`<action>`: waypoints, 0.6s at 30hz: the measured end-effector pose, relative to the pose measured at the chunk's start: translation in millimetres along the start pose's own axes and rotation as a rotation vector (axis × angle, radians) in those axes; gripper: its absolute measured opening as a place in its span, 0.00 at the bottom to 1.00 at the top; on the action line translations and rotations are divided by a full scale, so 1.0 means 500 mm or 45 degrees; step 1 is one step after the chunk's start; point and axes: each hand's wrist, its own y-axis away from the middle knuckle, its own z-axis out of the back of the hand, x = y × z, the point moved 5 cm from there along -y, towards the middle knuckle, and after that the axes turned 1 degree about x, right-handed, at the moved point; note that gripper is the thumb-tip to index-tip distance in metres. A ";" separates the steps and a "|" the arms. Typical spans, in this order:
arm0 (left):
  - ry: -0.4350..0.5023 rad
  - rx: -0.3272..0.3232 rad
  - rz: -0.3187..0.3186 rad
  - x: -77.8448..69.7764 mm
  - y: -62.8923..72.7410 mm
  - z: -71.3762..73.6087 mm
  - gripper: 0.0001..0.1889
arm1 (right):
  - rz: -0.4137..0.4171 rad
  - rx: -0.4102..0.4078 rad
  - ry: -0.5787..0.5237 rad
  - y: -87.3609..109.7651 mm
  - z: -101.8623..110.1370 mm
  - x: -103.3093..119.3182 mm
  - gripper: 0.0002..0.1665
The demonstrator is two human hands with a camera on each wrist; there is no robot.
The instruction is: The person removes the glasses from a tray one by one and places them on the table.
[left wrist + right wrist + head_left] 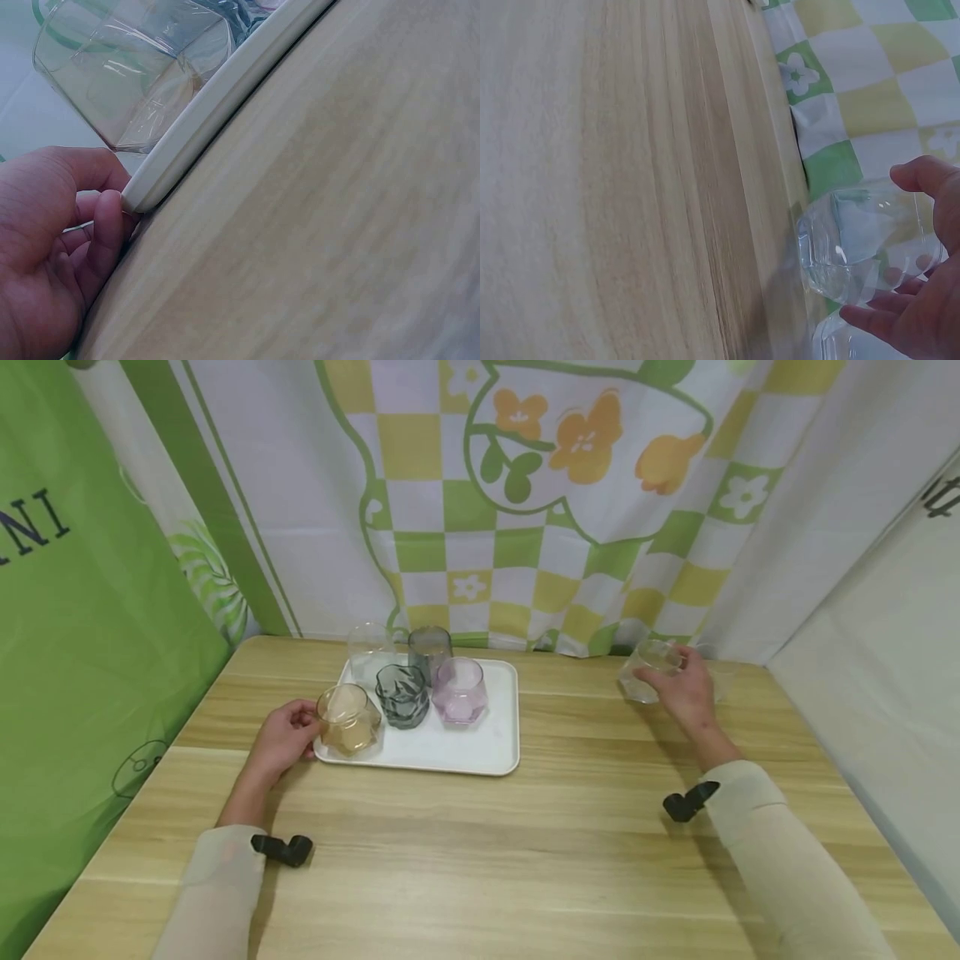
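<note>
My left hand (283,735) pinches the left corner of a white tray (491,752), curled fingers right at its rim. Just inside that corner an amber glass (349,727) stands beside the fingers. A dark grey textured glass (403,697), a smooth grey glass (430,652), a pink glass (460,693) and a clear glass (371,653) also stand on the tray. Near the back right of the table, my right hand (684,689) holds a clear faceted glass (855,244), thumb on one side and fingers on the other. Another clear glass (720,668) is partly hidden behind that hand.
The wooden table (480,860) ends at the back against a checkered curtain (495,560). A green cloth (90,652) hangs on the left and a pale one (892,585) on the right.
</note>
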 end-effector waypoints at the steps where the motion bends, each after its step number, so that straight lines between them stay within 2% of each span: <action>1: 0.002 -0.001 0.000 0.000 0.000 0.000 0.17 | 0.000 0.001 0.002 -0.001 0.001 0.000 0.57; 18: -0.025 -0.010 -0.010 0.000 -0.004 -0.001 0.17 | 0.008 0.012 0.002 -0.003 0.006 -0.007 0.59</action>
